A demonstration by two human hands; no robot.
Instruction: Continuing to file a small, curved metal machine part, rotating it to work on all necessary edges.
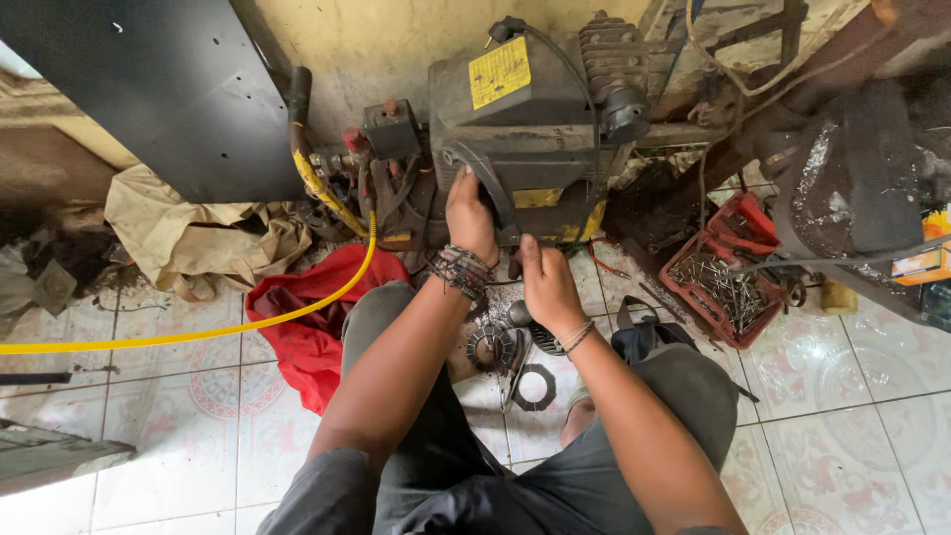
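We noted, far left, a dark metal panel with small holes, leaning on the wall above crumpled tan cloth. A smooth yellow hose ran across the patterned floor tiles, curved up over a red cloth and met the fittings beside the compressor.

The compressor stood against the wall at the centre: a grimy boxy body with a yellow label and a ribbed cylinder head on its right. Our left hand lay against its front face, fingers curled loosely around a dark curved belt. How firmly it gripped, we could not tell. Woven bands sat at that wrist.

Our right hand was just right of and below the left, fingers bent and pushed against the lower front edge of the compressor. What the fingertips pinched, if anything, was hidden.

On the tiles between our knees lay a round finned metal part and a flat dark ring, near each other. Further right, a red plastic tray held a heap of thin grey metal bits. A dark, dusty machine part stood at far right.
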